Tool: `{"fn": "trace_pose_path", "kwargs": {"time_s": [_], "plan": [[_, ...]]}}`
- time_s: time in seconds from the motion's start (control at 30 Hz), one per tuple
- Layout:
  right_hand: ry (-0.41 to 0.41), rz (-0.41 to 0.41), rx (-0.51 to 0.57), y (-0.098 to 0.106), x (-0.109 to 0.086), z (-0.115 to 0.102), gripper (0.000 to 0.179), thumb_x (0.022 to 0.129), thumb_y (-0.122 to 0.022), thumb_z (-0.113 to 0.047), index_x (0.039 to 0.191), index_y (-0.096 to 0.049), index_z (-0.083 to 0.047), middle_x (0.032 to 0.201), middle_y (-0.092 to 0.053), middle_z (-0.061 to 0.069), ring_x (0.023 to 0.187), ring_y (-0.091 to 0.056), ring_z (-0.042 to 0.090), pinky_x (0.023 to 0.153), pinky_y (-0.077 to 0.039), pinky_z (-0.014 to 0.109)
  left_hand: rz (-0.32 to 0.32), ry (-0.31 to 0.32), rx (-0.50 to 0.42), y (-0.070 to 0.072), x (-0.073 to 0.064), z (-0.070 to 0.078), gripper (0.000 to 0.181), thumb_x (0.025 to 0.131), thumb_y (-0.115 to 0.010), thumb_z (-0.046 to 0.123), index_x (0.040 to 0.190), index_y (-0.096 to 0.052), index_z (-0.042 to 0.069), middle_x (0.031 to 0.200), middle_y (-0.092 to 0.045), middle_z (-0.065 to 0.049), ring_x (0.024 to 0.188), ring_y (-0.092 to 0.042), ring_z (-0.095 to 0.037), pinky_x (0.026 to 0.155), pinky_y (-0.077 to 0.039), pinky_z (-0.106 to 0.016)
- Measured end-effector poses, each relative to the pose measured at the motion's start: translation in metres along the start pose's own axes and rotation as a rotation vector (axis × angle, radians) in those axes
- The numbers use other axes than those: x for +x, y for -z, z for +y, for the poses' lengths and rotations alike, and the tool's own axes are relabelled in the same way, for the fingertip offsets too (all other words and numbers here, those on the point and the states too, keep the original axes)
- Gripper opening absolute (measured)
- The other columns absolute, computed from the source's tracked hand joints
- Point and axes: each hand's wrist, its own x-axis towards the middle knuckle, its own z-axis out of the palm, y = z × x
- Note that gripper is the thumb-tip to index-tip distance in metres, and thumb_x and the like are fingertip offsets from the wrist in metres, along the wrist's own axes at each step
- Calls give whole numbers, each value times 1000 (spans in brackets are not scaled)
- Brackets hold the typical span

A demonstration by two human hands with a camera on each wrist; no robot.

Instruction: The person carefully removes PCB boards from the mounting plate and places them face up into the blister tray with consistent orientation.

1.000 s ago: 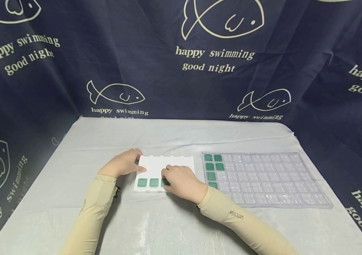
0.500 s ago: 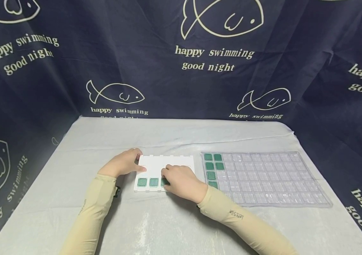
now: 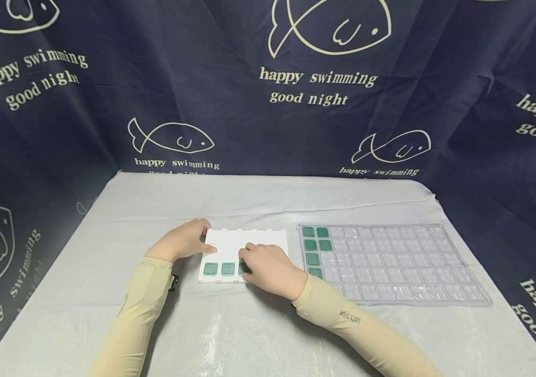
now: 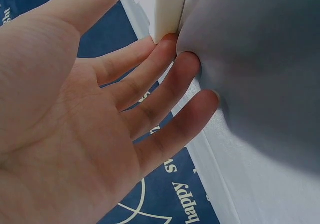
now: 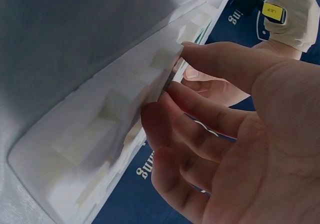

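A white tray with notched edges lies mid-table in the head view. Two green square chips sit in its near row, and a third green chip beside them is partly covered by my right hand. That hand's thumb and curled fingers pinch this chip at its place in the row. My left hand grips the tray's left end, thumb on top. In the left wrist view, its fingertips reach the tray's side wall.
To the right lies a clear plastic compartment tray, its left columns holding several green chips. A pale cloth covers the table. Dark blue fish-print curtains hang behind and at both sides.
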Motion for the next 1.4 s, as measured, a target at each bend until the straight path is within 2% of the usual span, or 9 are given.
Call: {"fn": "trace_pose_path", "kwargs": {"time_s": [0.8, 1.07, 1.4], "plan": [[10, 26, -9, 0, -1, 0, 21, 84, -80, -26, 96, -67, -14, 84, -63, -4, 67, -58, 9, 53, -46, 27, 7, -11, -2, -1, 1, -2, 48, 86, -81, 27, 119, -58, 1, 115, -65, -14, 106, -62, -28, 100, -50, -50], [8, 12, -12, 0, 0, 0, 22, 85, -80, -28, 98, -68, -14, 85, -64, -4, 68, -59, 10, 54, -47, 27, 5, -10, -6, -1, 1, -2, 48, 85, -81, 27, 118, -58, 1, 114, -65, -14, 105, -61, -27, 99, -51, -50], [-2, -17, 0, 2, 1, 1, 25, 85, -81, -29, 102, -70, -15, 87, -65, -4, 66, -52, 7, 54, -46, 25, 4, -7, -4, -1, 2, -2, 49, 85, -81, 27, 119, -58, 1, 115, -65, -15, 106, -62, -28, 100, -51, -50]]}}
